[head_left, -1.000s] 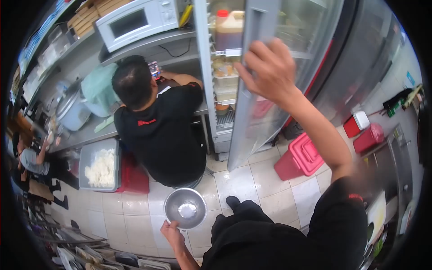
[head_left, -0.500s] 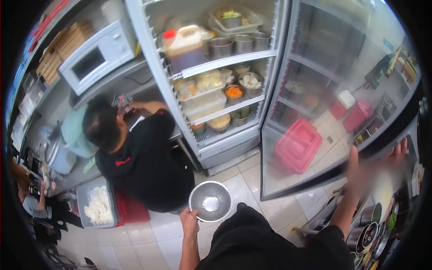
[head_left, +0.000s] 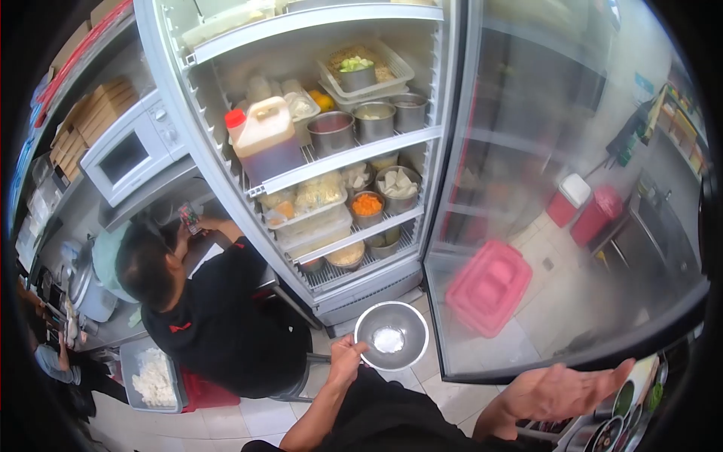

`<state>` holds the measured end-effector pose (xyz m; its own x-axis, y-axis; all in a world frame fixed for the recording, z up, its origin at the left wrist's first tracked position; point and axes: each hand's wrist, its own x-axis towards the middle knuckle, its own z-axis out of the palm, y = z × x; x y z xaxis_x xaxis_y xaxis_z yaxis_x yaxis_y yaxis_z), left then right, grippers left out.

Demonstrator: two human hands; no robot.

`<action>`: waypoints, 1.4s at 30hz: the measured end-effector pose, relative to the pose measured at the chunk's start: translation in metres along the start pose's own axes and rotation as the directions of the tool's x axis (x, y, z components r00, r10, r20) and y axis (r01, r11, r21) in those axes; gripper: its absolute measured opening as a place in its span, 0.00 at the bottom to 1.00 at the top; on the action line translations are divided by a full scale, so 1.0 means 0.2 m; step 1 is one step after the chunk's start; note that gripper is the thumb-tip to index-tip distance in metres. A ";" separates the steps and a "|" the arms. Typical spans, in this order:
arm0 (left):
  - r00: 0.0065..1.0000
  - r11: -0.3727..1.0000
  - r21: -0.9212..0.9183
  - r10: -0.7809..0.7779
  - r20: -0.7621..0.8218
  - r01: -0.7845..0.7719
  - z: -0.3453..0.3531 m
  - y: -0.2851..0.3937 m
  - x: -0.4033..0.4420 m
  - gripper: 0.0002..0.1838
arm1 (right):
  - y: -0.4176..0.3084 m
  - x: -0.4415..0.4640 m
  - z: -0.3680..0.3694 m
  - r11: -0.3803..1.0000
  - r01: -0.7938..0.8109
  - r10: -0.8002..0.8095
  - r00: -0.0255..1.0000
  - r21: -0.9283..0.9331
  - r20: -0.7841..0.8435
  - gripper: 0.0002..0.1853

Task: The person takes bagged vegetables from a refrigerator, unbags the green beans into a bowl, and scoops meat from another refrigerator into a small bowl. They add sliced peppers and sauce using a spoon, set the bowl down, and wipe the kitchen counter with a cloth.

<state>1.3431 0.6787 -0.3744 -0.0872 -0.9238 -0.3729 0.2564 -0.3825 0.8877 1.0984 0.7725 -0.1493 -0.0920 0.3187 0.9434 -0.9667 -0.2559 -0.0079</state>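
My left hand [head_left: 347,359] is closed on the rim of a round metal bowl [head_left: 392,336], which has a bright reflection at its bottom. Low on the right, my right hand [head_left: 566,392] is held with its fingers apart and nothing in it, near the lower edge of the glass fridge door [head_left: 482,377]. That door stands wide open. Inside the fridge, a jug with a red cap [head_left: 265,139] stands beside metal pots [head_left: 332,133]. On the shelf below are orange pieces in a pot [head_left: 367,205] and plastic tubs [head_left: 312,218].
A seated co-worker [head_left: 218,324] in black holds a phone to the left. Near them are a microwave [head_left: 129,154] and a bin of white food [head_left: 154,379]. A pink lidded bin [head_left: 489,288] shows through the door. Pots [head_left: 606,433] stand at the lower right.
The fridge door has swung wide open, and my right hand has left it and come down. The view has turned and moved nearer the shelves. The bowl stays in my left hand.
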 end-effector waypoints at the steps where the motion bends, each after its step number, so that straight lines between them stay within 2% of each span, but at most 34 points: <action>1: 1.000 1.000 -0.028 -0.013 0.014 0.013 0.00 -0.02 0.05 0.01 | 0.00 -0.04 0.05 1.000 0.000 0.000 1.000 0.013 -0.006 0.25; 3: 0.999 0.999 -0.038 -0.030 0.011 0.030 0.03 0.01 0.11 0.02 | 0.01 -0.14 0.14 0.983 -0.180 0.185 0.964 -0.043 0.193 0.23; 4: 0.998 0.997 -0.044 -0.055 0.018 0.055 0.04 0.04 0.14 0.03 | 0.04 -0.20 0.20 0.983 -0.179 0.182 0.964 -0.034 0.193 0.23; 6: 0.997 0.996 -0.062 -0.067 0.023 0.068 0.05 0.09 0.22 0.04 | 0.11 -0.33 0.34 0.857 -0.515 0.490 0.825 0.018 0.281 0.20; 7: 0.997 0.995 -0.067 -0.065 0.033 0.067 0.03 0.10 0.27 0.04 | 0.12 -0.36 0.43 0.858 -0.512 0.486 0.827 0.022 0.282 0.20; 9: 0.996 0.995 -0.063 -0.067 0.066 0.072 -0.01 0.13 0.37 0.03 | 0.13 -0.38 0.68 0.771 -0.629 0.533 0.724 0.103 0.438 0.17; 10: 0.996 0.995 -0.068 -0.065 0.067 0.069 -0.01 0.18 0.42 0.03 | 0.15 -0.38 0.79 0.773 -0.625 0.528 0.727 0.106 0.439 0.17; 12: 0.998 0.999 -0.017 -0.047 0.047 0.048 -0.01 0.29 0.49 0.04 | 0.20 -0.38 1.03 0.742 -0.638 0.400 0.667 0.205 0.628 0.15; 13: 0.998 0.999 -0.023 -0.046 0.047 0.047 -0.02 0.33 0.54 0.04 | 0.22 -0.37 1.17 0.744 -0.636 0.395 0.668 0.207 0.630 0.15; 16: 0.995 0.997 -0.062 -0.043 0.095 0.049 -0.05 0.44 0.68 0.04 | 0.29 -0.35 1.56 0.710 -0.642 0.119 0.514 0.289 0.849 0.15; 18: 0.995 0.998 -0.037 -0.047 0.089 0.050 -0.05 0.53 0.77 0.04 | 0.30 -0.36 1.81 0.655 -0.696 0.023 0.408 0.295 0.913 0.18; 19: 0.994 0.998 -0.037 -0.051 0.094 0.055 -0.05 0.56 0.81 0.04 | 0.30 -0.37 1.94 0.659 -0.695 0.026 0.405 0.289 0.914 0.18; 21: 0.993 0.999 0.032 -0.003 0.121 -0.001 -0.07 0.62 0.89 0.06 | 0.30 -0.44 2.16 0.720 -0.588 -0.271 0.252 0.369 0.929 0.22; 22: 0.992 0.999 0.032 -0.009 0.127 0.005 -0.07 0.63 0.93 0.06 | 0.28 -0.50 2.24 0.724 -0.587 -0.265 0.247 0.362 0.932 0.22; 24: 0.982 0.998 0.030 -0.064 0.179 0.060 -0.08 0.65 1.00 0.07 | 0.24 -0.63 2.38 0.769 -0.472 -0.482 0.015 0.431 0.876 0.24; 25: 0.981 0.997 0.029 -0.071 0.180 0.066 -0.08 0.66 1.03 0.07 | 0.21 -0.66 2.42 0.770 -0.475 -0.480 0.010 0.426 0.877 0.24; 27: 0.981 0.995 0.076 -0.076 0.179 0.063 -0.07 0.69 1.06 0.07 | 0.17 -0.73 2.47 0.903 -0.352 -0.350 -0.274 0.246 0.896 0.22; 31: 0.979 0.995 0.031 -0.095 0.179 0.091 -0.05 0.73 1.09 0.08 | 0.22 -0.80 2.52 0.882 -0.368 -0.406 -0.271 0.296 0.873 0.21; 34: 0.977 0.996 0.047 -0.084 0.197 0.076 -0.08 0.70 1.14 0.08 | 0.23 -0.78 2.55 0.835 -0.440 -0.470 -0.260 0.330 0.844 0.21; 36: 0.976 0.997 0.053 -0.061 0.210 0.051 -0.09 0.68 1.16 0.03 | 0.21 -0.73 2.56 0.849 -0.477 -0.417 -0.340 0.227 0.843 0.18; 37: 0.976 0.997 0.053 -0.064 0.208 0.054 -0.09 0.68 1.17 0.03 | 0.21 -0.76 2.55 0.848 -0.479 -0.418 -0.342 0.226 0.842 0.18; 39: 0.978 0.997 0.051 -0.068 0.198 0.059 -0.08 0.71 1.18 0.03 | 0.19 -0.81 2.53 0.836 -0.418 -0.458 -0.176 0.355 0.872 0.16; 40: 0.978 0.996 0.051 -0.075 0.196 0.067 -0.06 0.75 1.17 0.03 | 0.19 -0.80 2.53 0.836 -0.422 -0.457 -0.181 0.351 0.871 0.16; 42: 0.981 0.998 0.037 -0.062 0.186 0.056 -0.02 0.82 1.16 0.09 | 0.19 -0.75 2.55 0.861 -0.434 -0.436 -0.357 0.267 0.826 0.16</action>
<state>1.3683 0.4023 -0.3154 -0.2804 -0.8855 -0.3706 0.2151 -0.4342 0.8747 1.1976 0.2498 -0.1215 0.6518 -0.7561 -0.0593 -0.7283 -0.6021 -0.3273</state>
